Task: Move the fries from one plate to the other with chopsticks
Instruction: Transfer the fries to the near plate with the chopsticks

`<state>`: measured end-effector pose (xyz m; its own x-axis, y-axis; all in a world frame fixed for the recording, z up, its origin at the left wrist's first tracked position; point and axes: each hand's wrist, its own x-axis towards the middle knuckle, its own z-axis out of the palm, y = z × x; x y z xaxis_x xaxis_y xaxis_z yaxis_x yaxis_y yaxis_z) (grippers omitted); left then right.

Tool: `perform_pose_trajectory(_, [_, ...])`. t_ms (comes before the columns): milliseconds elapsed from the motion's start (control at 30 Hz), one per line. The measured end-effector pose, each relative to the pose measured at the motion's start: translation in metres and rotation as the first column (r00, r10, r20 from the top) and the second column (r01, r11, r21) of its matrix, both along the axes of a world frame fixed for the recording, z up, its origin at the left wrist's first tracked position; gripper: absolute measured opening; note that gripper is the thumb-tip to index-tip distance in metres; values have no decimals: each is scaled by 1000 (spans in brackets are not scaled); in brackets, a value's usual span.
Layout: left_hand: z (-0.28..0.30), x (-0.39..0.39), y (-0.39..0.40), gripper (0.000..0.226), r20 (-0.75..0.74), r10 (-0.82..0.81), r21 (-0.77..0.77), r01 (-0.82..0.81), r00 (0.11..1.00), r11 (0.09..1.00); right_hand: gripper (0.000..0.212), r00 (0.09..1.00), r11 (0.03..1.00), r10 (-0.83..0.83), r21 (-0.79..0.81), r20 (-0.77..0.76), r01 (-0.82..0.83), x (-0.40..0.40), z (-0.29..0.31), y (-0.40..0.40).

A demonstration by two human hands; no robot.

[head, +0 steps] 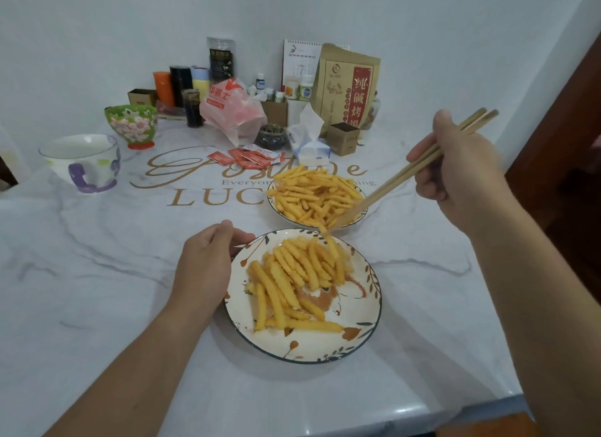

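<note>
Both hands are busy in the head view: the right hand (455, 173) grips the chopsticks (400, 176), whose tips pinch a fry (330, 243) over the near plate (364, 335), while the left hand (205, 264) curls round that plate's rim, likely to steady it. Behind on the surface (97, 274), the far plate (276, 205) is heaped with fries (312, 195), apparently the source.

We are looking at a white marble-patterned table (97, 274) with grey veins and gold lettering (182, 173) printed across its far half. A plain pale wall (130, 29) is rising behind it, meeting a second wall (471, 46) at the far corner. Soft, even light is falling over everything. At the right, dark brown woodwork (566, 163) is standing just beside the table edge.
</note>
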<state>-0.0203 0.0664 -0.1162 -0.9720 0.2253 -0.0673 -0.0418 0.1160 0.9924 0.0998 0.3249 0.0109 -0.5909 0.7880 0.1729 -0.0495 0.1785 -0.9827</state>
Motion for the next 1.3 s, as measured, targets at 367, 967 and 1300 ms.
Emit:
perform_pose_trajectory(367, [1, 2, 0, 46, 7, 2, -8, -2, 1000, 1000, 55, 991, 998, -50, 34, -128, 55, -3, -3, -7])
perform_pose_trajectory(967, [3, 1, 1, 48, -8, 10, -28, -10, 1000, 1000, 44, 984, 914, 123, 370, 132, -164, -78, -30, -33])
perform_pose_trajectory(1300, [3, 0, 0, 49, 2, 12, -46, -12, 1000, 999, 53, 997, 994, -72, 88, 27, 70, -70, -40, -15])
